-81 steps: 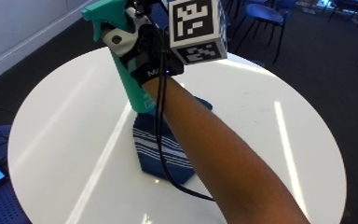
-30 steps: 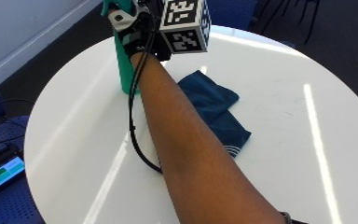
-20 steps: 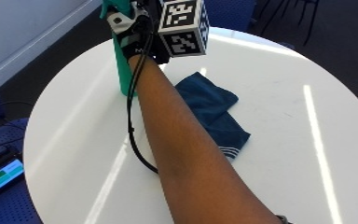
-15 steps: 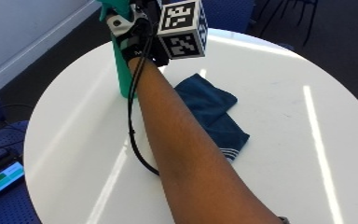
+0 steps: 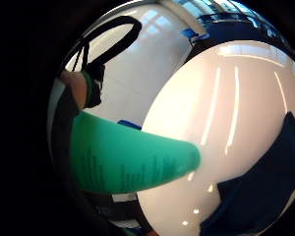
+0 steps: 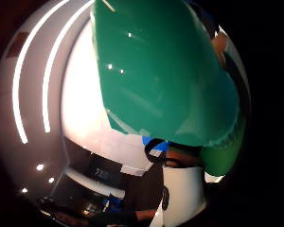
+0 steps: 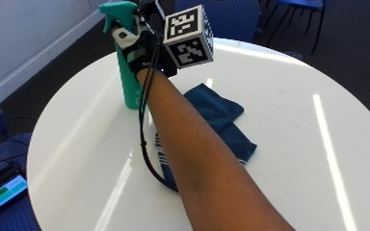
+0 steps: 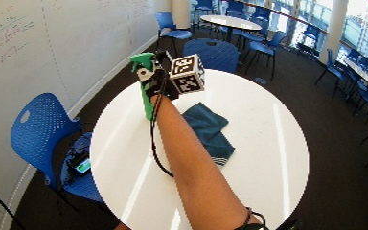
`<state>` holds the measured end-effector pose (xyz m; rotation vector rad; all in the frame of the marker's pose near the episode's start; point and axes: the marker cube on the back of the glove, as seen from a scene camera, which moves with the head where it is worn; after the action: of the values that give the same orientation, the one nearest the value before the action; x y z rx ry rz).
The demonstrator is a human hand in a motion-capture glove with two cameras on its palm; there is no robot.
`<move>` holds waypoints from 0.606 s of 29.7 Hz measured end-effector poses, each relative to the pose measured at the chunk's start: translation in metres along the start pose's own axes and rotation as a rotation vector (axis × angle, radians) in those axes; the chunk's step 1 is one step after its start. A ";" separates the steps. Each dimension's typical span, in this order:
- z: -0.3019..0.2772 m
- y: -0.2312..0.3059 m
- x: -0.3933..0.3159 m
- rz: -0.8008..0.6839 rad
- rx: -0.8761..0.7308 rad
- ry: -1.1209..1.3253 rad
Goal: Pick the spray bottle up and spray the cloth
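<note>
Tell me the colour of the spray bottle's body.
Green, a teal-leaning shade; the spray bottle shows best in the outside view.

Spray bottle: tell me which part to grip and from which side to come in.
Grip the spray bottle at its narrow neck, just under the trigger head, where the right hand already holds it. It stands upright on the table, so come in level from the cloth side, opposite the nozzle, leaving a finger for the trigger.

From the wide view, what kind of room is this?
Likely an office meeting or break area: a whiteboard wall with writing, round white tables with blue chairs, and dark carpet.
</note>
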<state>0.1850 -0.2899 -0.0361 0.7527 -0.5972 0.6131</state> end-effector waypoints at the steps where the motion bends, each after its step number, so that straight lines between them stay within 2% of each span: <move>1: 0.001 0.001 0.001 -0.006 -0.008 -0.001; 9: 0.001 0.009 0.009 -0.030 -0.052 -0.025; 18: -0.013 0.023 0.024 -0.063 -0.069 0.116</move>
<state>0.1885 -0.2602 -0.0175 0.6643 -0.4838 0.5716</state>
